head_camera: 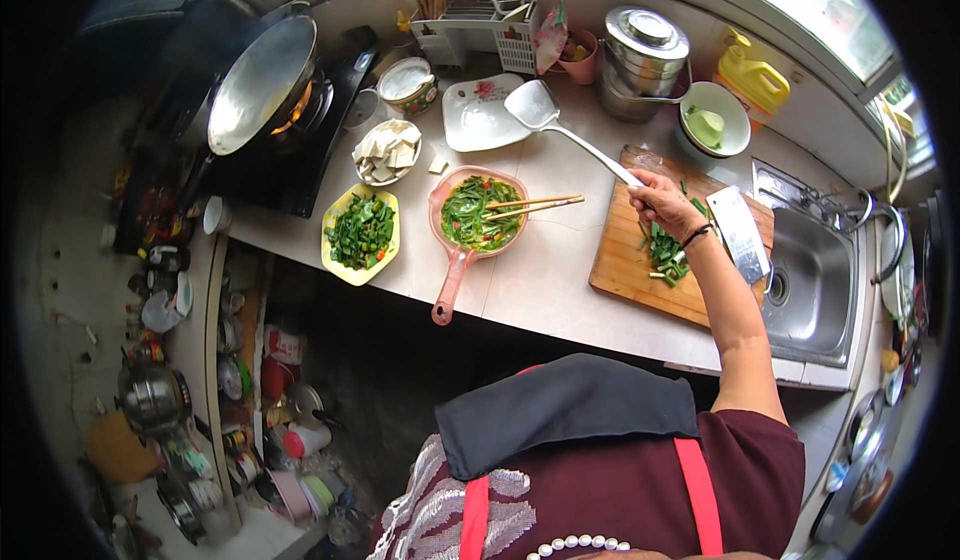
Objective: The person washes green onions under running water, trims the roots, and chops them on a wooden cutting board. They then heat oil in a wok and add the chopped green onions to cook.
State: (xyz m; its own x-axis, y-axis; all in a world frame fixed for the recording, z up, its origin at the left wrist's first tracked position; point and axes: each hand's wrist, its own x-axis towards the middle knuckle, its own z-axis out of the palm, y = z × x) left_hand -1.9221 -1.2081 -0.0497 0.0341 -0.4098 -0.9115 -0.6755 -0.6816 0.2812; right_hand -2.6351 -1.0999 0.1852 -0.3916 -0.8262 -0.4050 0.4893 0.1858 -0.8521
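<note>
My right hand (664,204) is closed on the handle of a metal wok spatula (534,106), whose blade hangs by a square plate (484,121). Below that hand, chopped green stalks (664,251) and a cleaver (739,230) lie on a wooden cutting board (626,264). My left hand is out of view. A pink handled bowl (452,281) holds egg mixed with chopped greens, with chopsticks (536,207) resting across its rim. Left of it are a yellow dish (328,256) of greens and a bowl of cut tofu (387,151). A wok (262,84) is tilted over a lit burner (296,110).
The steel sink (814,282) is at the right. Along the wall stand a dish rack (472,35), a lidded steel pail (645,65), stacked bowls (715,121) and a yellow jug (754,76). A white cup (217,215) stands near the counter's left edge.
</note>
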